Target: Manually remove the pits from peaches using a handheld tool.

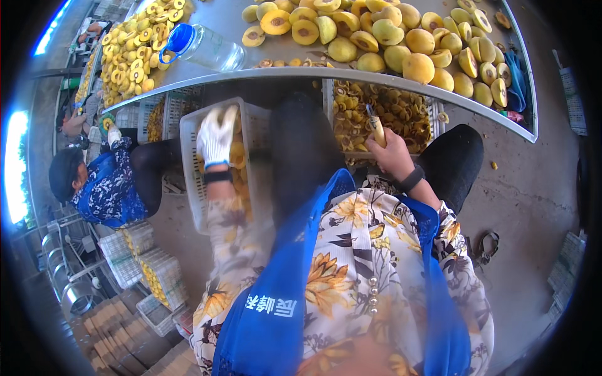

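Observation:
My left hand [216,136], in a white knit glove, reaches over a white plastic crate [190,155] beside my left leg. Its fingers are apart and nothing shows between them, though the palm side is hidden. Yellow fruit pieces [239,155] lie inside that crate. My bare right hand [389,152] grips the wooden handle of a small metal-tipped hand tool [377,130], with the tip pointing up and away from me. Below the tool is another crate [329,115] full of brownish-yellow fruit scraps [390,110]. Halved and whole yellow peaches [367,35] are heaped on the metal table ahead.
The table's raised metal edge [301,72] crosses above my knees. On it lie a blue-capped water bottle [211,47], a pile of pitted halves [136,56] and a blue cloth [516,82]. A co-worker [113,183] sits at left, near stacked crates [162,275]. A strap [489,246] lies on the floor.

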{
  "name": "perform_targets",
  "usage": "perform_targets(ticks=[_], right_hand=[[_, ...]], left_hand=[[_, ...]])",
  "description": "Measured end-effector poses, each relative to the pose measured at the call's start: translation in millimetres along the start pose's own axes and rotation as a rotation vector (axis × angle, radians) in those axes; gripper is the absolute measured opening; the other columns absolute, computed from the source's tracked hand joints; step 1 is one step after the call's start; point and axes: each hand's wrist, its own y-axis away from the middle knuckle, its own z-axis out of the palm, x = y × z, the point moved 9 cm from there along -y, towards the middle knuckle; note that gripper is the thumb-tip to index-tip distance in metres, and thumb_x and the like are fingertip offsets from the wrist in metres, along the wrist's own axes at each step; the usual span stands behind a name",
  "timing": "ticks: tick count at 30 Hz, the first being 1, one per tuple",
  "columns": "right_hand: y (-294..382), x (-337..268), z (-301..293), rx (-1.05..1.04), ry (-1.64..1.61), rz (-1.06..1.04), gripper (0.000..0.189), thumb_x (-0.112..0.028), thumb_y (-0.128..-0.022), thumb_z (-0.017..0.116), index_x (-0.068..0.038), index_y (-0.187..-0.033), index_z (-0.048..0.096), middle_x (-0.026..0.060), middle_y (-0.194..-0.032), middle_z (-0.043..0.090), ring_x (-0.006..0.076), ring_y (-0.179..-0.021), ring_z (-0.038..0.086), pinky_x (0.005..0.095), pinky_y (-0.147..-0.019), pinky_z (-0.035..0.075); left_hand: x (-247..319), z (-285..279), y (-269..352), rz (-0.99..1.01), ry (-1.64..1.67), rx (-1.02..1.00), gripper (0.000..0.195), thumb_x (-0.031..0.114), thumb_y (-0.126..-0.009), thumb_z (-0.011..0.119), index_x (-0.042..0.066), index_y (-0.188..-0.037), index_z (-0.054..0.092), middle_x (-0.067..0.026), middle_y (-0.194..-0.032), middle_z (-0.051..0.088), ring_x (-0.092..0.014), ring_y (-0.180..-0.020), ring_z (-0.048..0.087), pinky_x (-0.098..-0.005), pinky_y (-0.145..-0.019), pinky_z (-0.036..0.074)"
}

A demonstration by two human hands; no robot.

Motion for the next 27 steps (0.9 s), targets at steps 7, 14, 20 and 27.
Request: perform_targets(ticks=[7,14,20,27], right_hand=[[10.6,-20.3,-5.3,0.024,0.086,-0.060,0.033,-0.024,-0.075,0.060,0.001,-0.096,0.055,0.0220,-0.083,0.060,0.0346,-0.078,0.059,0.0375,-0.071,0.046],[14.0,-18.2,-10.4,0.085,0.122,-0.142,0.025,-0.018,-0.074,0.060,0.000,-0.090,0.055,0.0173,-0.077,0.059,0.0274,-0.071,0.057,0.0347,-0.066,0.046],[15.5,-64.0,-34.2,0.207,-0.067,-0.269,0.029,-0.009,-0.078,0.057,-0.002,-0.106,0.051,0.0056,-0.066,0.056,0.0088,-0.048,0.050,0.0216,-0.043,0.040],[-6.4,-100.1,-4.8,-0.152,-1.136,-0.023,0.024,-0.027,-0.091,0.047,-0.006,-0.101,0.045,0.0054,-0.062,0.051,0.0074,-0.035,0.033,0.0216,-0.033,0.028]], left_hand=[[211.5,12.7,-57.1,0.493,0.151,0.123,0.047,0.047,-0.075,0.057,0.013,-0.107,0.057,-0.0116,-0.099,0.060,-0.028,-0.097,0.056,-0.0384,-0.080,0.046],[250.8,78.6,-97.1,0.278,-0.084,-0.196,0.046,0.019,-0.074,0.061,0.017,-0.118,0.046,-0.0163,-0.113,0.047,-0.032,-0.102,0.054,-0.0414,-0.084,0.045],[254.5,24.6,-47.0,0.423,0.758,-0.232,0.044,0.006,-0.067,0.056,0.010,-0.111,0.052,-0.0154,-0.103,0.060,-0.028,-0.098,0.057,-0.0325,-0.086,0.046],[278.4,-19.4,74.5,0.798,0.859,-0.153,0.041,-0.010,-0.065,0.050,0.001,-0.104,0.057,-0.0122,-0.104,0.061,-0.020,-0.097,0.058,-0.0302,-0.084,0.046]])
